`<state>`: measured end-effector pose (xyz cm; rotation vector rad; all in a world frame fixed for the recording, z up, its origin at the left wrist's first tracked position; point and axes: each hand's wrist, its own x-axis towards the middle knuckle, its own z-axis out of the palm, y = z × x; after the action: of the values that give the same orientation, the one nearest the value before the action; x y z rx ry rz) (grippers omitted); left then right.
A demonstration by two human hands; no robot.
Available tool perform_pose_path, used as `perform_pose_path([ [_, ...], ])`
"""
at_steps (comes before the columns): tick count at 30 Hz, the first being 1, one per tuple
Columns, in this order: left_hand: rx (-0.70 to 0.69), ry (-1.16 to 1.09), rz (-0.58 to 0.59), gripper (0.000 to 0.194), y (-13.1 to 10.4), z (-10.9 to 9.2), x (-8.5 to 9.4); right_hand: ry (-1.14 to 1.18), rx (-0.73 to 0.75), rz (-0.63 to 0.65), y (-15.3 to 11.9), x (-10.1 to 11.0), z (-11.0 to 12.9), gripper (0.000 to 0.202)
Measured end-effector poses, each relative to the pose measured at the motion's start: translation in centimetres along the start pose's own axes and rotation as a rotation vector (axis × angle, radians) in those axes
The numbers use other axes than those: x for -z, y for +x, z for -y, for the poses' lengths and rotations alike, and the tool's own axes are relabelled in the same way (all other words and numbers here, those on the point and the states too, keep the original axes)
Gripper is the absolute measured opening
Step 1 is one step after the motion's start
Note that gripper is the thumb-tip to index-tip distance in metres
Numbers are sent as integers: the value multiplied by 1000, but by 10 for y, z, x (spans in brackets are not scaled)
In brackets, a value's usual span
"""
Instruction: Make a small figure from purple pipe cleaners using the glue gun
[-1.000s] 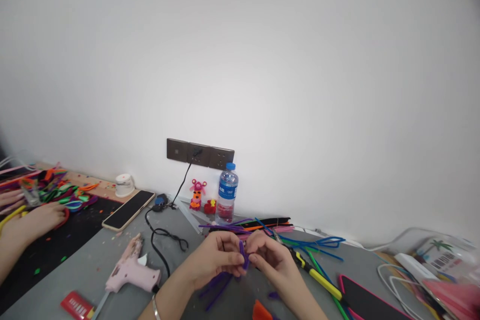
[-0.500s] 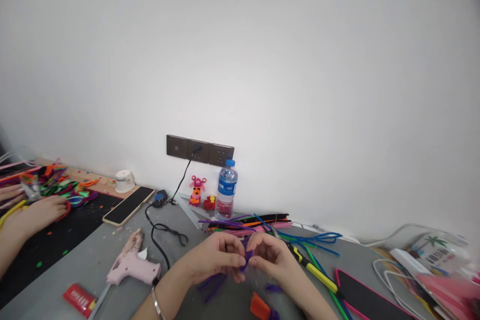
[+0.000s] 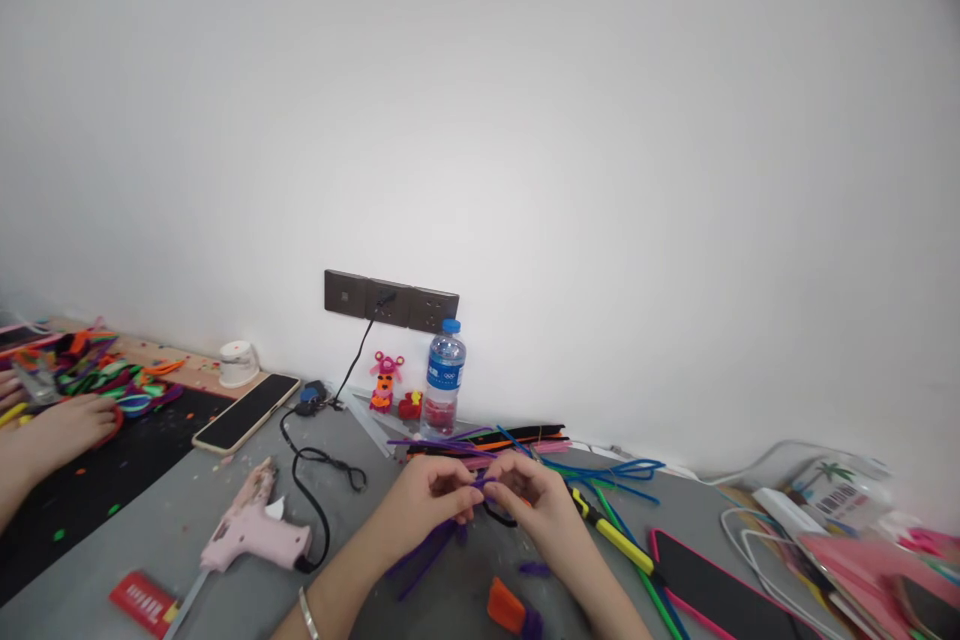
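Since the earlier frames, your left hand (image 3: pixel 439 500) and right hand (image 3: pixel 534 492) have drawn closer at the fingertips, less of the purple strip (image 3: pixel 485 485) shows between them, and your view has turned a little, setting the table's things further left. Largest first, you face a white wall (image 3: pixel 525 170), with a grey table (image 3: pixel 161 525) below it. Your hands are over the table, near its front. On your right lies a dark, flat device with a pink edge (image 3: pixel 720 585); on your left, a pink glue gun (image 3: pixel 255 538), and beyond it a phone (image 3: pixel 247 412) in a pale case. A co-worker's hand (image 3: pixel 67 428) is at the far left, by a heap of coloured strips. A bottle (image 3: pixel 444 375) with a blue cap stands near the wall, and a tool with a yellow and black handle (image 3: pixel 619 540) lies just beside your right hand. Smaller are the pink and orange figure (image 3: pixel 383 385) left of the bottle and the orange piece (image 3: pixel 506 605) nearer you. Smallest is the purple strip: you pinch it with thumb and fingers of both hands, partly hidden by your fingertips.
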<state>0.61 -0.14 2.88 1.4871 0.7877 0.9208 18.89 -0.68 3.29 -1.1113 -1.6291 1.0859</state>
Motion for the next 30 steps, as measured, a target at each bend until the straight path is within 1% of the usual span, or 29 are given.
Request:
perform_pose_path([
  [3,-6,81,-29,19,1,2,1,52,-38,68,-1,1,0,29],
  [6,2,102,-27,17,0,-2,1,69,-48,97,-3,1,5,27],
  [8,-3,142,-12,17,-2,-8,1,31,-28,100,-5,1,9,24],
  [11,-31,273,21,19,-6,-18,1,-73,32,95,-8,3,16,19],
  [13,-45,363,31,18,-7,-21,1,-137,54,103,-9,4,19,16],
  [15,-57,460,34,17,-7,-19,0,-193,50,127,-10,7,19,13],
  [20,-119,695,52,15,-5,-7,-7,-320,18,178,-11,18,14,7],
  [23,-219,799,116,16,-7,-5,-10,-293,8,249,-14,25,11,9],
  [25,-278,858,173,16,-8,-6,-11,-239,-39,304,-16,28,11,9],
  [27,-276,899,183,14,-10,-6,-12,-201,-93,324,-18,29,10,9],
  [30,-204,915,129,10,-10,-4,-14,-235,-103,269,-17,30,9,9],
])
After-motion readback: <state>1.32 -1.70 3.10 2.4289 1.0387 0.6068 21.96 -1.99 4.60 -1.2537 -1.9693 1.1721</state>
